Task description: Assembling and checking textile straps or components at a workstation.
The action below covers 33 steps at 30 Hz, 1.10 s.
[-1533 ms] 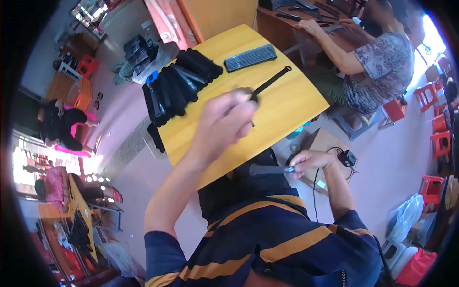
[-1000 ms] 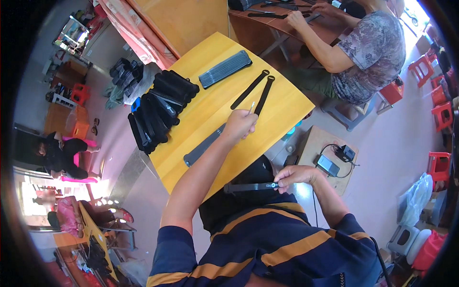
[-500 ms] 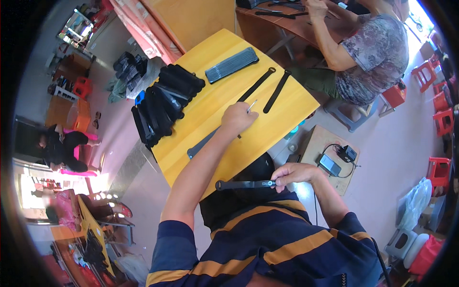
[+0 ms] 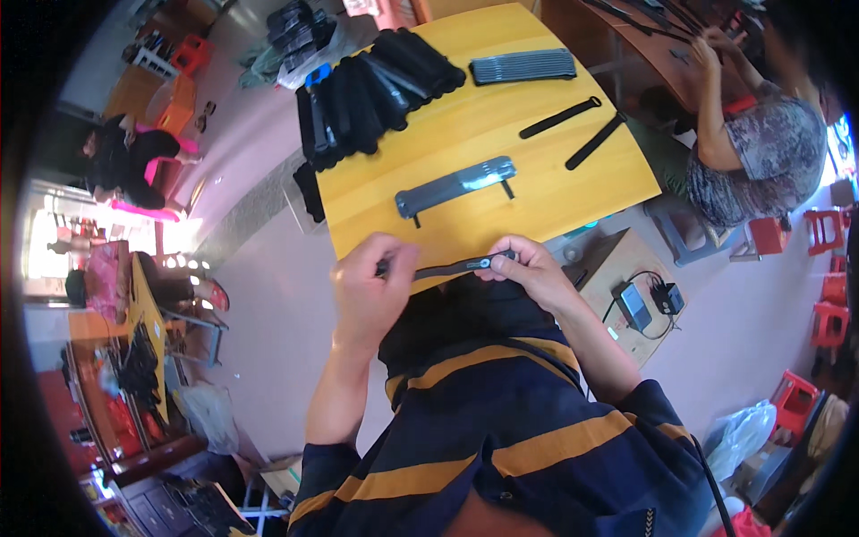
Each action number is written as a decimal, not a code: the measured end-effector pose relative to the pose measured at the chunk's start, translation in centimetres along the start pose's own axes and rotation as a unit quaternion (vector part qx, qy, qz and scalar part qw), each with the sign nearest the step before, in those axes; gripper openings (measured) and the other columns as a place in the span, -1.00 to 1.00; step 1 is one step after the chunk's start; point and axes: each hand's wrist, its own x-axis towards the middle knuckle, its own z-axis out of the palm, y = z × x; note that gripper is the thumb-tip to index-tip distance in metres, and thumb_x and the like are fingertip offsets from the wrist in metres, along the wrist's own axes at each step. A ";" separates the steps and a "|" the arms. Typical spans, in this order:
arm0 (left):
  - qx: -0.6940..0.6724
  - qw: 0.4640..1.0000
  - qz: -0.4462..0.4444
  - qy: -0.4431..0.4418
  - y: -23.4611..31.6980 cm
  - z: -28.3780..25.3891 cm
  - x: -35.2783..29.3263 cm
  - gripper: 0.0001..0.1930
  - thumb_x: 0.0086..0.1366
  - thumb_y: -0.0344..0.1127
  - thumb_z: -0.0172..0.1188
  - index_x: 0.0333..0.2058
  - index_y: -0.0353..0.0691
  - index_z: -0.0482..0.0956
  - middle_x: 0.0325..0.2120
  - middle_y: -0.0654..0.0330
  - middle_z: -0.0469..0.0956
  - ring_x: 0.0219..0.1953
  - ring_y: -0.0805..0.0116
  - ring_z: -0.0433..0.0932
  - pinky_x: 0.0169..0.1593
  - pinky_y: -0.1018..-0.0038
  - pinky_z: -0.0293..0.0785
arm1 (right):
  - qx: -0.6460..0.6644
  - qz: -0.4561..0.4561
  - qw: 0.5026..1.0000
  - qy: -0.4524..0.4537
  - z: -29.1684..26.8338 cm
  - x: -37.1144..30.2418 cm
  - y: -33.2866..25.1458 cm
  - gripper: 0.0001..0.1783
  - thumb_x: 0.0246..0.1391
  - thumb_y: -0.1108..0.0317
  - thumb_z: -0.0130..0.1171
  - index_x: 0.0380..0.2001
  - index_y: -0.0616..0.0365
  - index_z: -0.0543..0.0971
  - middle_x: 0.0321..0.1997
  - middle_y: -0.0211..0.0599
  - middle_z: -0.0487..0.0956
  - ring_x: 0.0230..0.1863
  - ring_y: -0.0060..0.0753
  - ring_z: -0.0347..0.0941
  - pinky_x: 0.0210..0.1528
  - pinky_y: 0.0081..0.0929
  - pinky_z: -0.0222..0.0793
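Note:
A thin black strap (image 4: 447,267) stretches between my two hands, just off the near edge of the yellow table (image 4: 358,199). My left hand (image 4: 371,282) is closed around its left end, and the fingers hide what else may be there. With thumb and fingers, my right hand (image 4: 530,268) pinches the other end, beside a small pale round mark. Beyond them on the tabletop lies a long dark bundle in shiny clear wrap (image 4: 456,186), short black strap ends sticking out from under it. Farther right rest two loose black straps, one (image 4: 561,117) left of the other (image 4: 595,141).
A pile of black wrapped bundles (image 4: 376,98) covers the table's far left, and a flat ribbed grey pack (image 4: 523,66) lies at the back. To the right, a person (image 4: 769,152) sits at a brown table. A cardboard box (image 4: 617,277) holds a charger and cables.
My left hand has come back from the tabletop to the strap's left end. The wrapped bundle, earlier mostly behind my arm, now shows. The whole view has shifted.

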 end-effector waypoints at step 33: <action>-0.358 0.764 -0.156 -0.513 -9.6 3.0 -0.3 -0.61 0.40 0.05 0.25 -0.30 -0.21 0.69 -0.51 0.35 0.59 -0.53 0.62 0.44 -0.48 0.61 0.30 | -0.621 -0.347 0.703 -0.025 8.0 0.0 -4.7 -0.78 0.06 0.45 0.33 -0.17 0.11 0.68 -0.21 -0.22 0.70 -0.15 -0.08 0.65 0.07 -0.12 0.50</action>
